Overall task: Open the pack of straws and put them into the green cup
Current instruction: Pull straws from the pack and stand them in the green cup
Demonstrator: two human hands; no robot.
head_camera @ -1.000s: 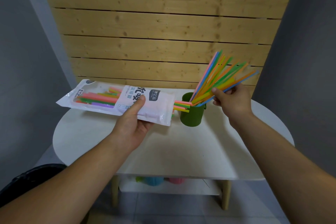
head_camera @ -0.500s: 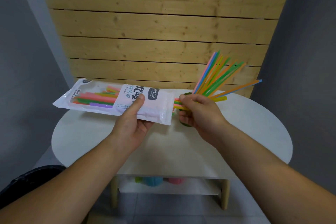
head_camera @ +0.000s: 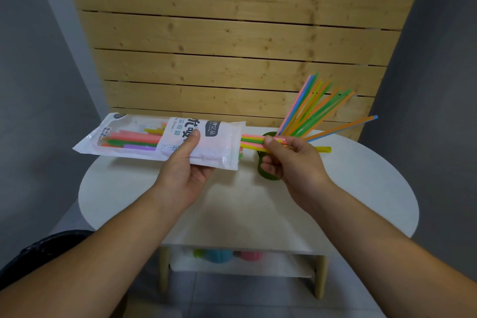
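Head view: white windowed pack point(head_camera: 219, 147), colourful straws point(head_camera: 251, 140) at open end.

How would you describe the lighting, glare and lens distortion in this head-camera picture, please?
Head view: soft, even light, only faint shadows on the white table; a mild sheen on the crinkled straw pack; wide-angle bowing curves the wooden slat wall and stretches the forearms toward the bottom corners; the coloured items on the lower shelf look soft.

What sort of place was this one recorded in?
Likely a small staged indoor corner rather than a lived-in room: a small white table, a bare wooden slat panel behind it, and plain grey walls on both sides.
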